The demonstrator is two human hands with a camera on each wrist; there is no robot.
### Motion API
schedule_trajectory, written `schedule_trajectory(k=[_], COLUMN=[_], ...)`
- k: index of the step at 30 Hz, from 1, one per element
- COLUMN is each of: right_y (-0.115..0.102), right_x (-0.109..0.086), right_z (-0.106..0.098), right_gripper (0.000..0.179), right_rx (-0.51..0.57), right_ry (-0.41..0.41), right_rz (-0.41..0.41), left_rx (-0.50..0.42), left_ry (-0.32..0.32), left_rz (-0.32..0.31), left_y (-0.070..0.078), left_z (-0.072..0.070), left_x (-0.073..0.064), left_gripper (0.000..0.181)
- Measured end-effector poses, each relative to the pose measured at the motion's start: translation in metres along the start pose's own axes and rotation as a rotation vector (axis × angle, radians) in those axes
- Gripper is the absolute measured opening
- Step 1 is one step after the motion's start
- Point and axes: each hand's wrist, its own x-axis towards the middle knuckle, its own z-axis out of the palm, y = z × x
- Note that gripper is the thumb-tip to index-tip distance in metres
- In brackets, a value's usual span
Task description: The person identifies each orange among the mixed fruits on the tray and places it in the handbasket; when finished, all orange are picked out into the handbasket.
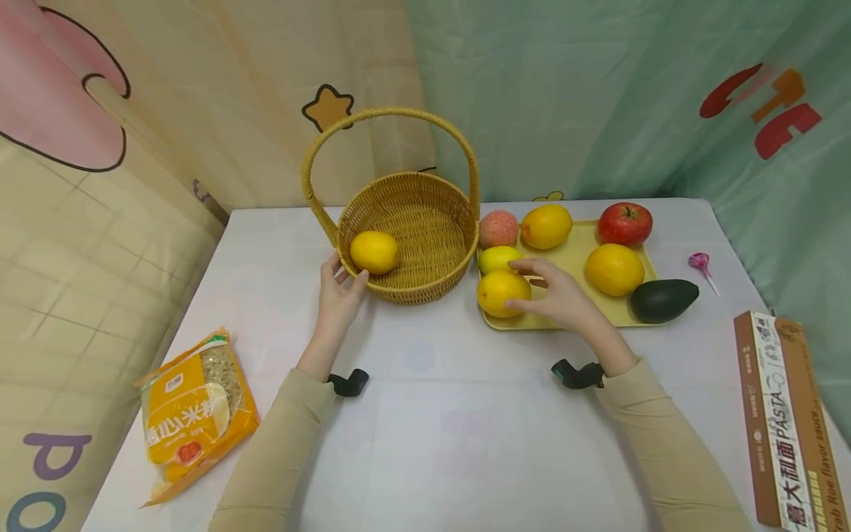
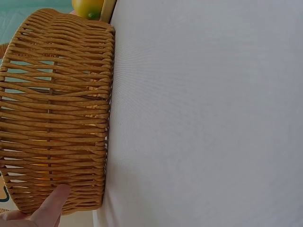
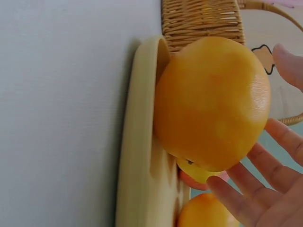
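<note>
A woven basket point(image 1: 425, 222) with a tall handle stands at the middle of the white table and holds one yellow fruit point(image 1: 374, 251). My left hand point(image 1: 340, 284) rests against its outer wall on the near left side, and a straight finger point(image 2: 49, 210) touches the weave point(image 2: 57, 109). My right hand point(image 1: 541, 290) hovers with spread fingers point(image 3: 258, 187) over a yellow-orange fruit point(image 1: 501, 292) point(image 3: 213, 101) at the near left corner of a pale yellow tray point(image 1: 572, 255) point(image 3: 139, 156). The fingers curve beside the fruit without closing on it.
The tray also carries a peach point(image 1: 498, 227), a small lemon point(image 1: 497, 258), a yellow fruit point(image 1: 546, 225), a red apple point(image 1: 625, 223), an orange point(image 1: 614, 269) and an avocado point(image 1: 663, 300). A lollipop point(image 1: 699, 261), a pasta box point(image 1: 787, 421) and a yellow food bag point(image 1: 199, 410) lie around.
</note>
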Motion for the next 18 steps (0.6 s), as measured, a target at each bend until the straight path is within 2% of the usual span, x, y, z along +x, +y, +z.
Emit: schedule_trajectory(k=[8, 18], right_y=[0.003, 0.007], right_x=[0.003, 0.001], right_z=[0.011, 0.022], right_gripper=[0.084, 0.087], right_rx=[-0.135, -0.176], right_ry=[-0.002, 0.004], right_rz=[-0.008, 0.013], left_rx=[-0.010, -0.009], left_ry=[-0.013, -0.006], left_rz=[-0.016, -0.020], left_y=[0.000, 0.000], left_z=[0.000, 0.000], left_x=[0.000, 0.000], left_gripper=[0.074, 0.073])
